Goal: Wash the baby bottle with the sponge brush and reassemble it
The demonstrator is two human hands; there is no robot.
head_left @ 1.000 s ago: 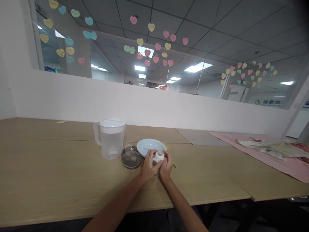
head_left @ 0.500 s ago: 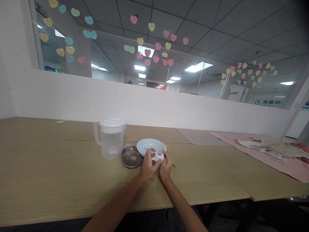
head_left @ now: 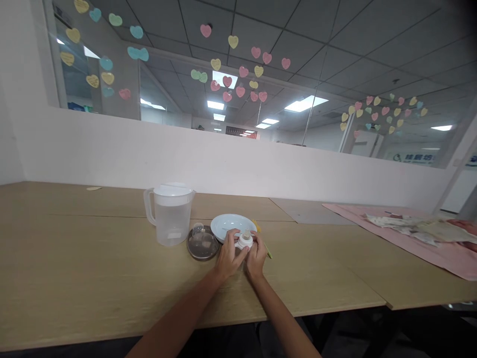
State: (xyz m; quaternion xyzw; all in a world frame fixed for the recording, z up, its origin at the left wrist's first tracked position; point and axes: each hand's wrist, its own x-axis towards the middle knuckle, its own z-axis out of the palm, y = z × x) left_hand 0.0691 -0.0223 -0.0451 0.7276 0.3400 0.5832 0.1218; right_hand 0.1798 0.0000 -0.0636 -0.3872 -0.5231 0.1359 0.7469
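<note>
Between my hands is a small white plastic part (head_left: 245, 241) with a ring-like top, held just in front of a pale blue bowl (head_left: 233, 219). My left hand (head_left: 229, 256) grips its left side, the thumb along the front. My right hand (head_left: 256, 254) holds the right side with curled fingers. Left of the hands lies a round metal dish (head_left: 203, 246), with a small clear cup (head_left: 198, 229) at its back edge. Behind my right hand, a yellow brush-like item (head_left: 257, 226) with a green handle is partly hidden.
A clear pitcher (head_left: 172, 219) with a white lid stands left of the dish. On the far right, a pink cloth (head_left: 421, 248) carries crumpled fabrics (head_left: 410, 227). A grey mat (head_left: 309, 211) lies at the back. The wooden table (head_left: 130, 278) ends near my forearms.
The white part has tilted slightly between my fingers. Both hands stay in nearly the same place.
</note>
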